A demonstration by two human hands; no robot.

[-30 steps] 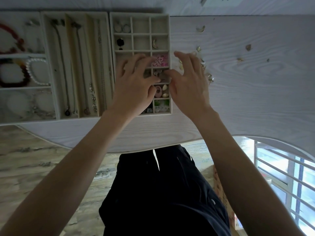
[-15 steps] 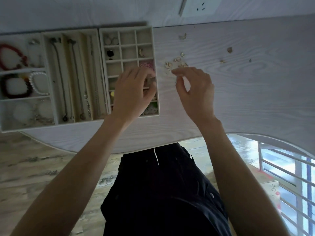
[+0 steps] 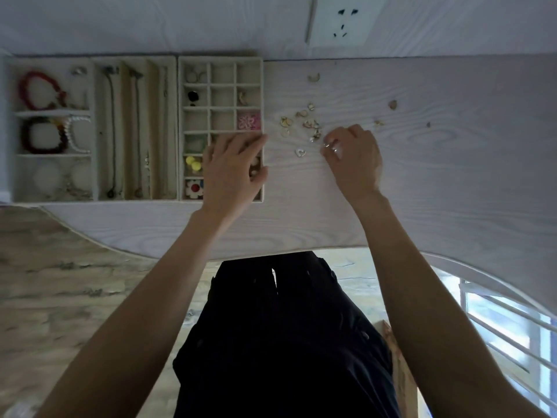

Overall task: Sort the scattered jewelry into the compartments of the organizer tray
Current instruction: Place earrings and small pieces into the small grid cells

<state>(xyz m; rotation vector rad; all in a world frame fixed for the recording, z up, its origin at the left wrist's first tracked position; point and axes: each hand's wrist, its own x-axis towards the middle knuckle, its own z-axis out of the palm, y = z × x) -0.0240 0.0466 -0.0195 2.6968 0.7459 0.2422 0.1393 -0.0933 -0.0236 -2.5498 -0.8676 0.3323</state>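
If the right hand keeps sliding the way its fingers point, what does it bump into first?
Probably the cluster of small gold earrings just beyond the right hand, whose fingers point up-left; depth is unclear.

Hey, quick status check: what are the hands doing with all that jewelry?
Left hand open, resting on grid tray. Right hand pinching a small silver piece. Loose charms on table, unsorted. Nothing in the way.

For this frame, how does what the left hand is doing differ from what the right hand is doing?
The left hand rests over the small-compartment organizer tray, while the right hand is over the bare table at the scattered jewelry. The left hand's fingers lie fairly straight and spread; the right hand's fingers curl in, pinching a small shiny piece. Both hands are bare and reach from the near table edge.
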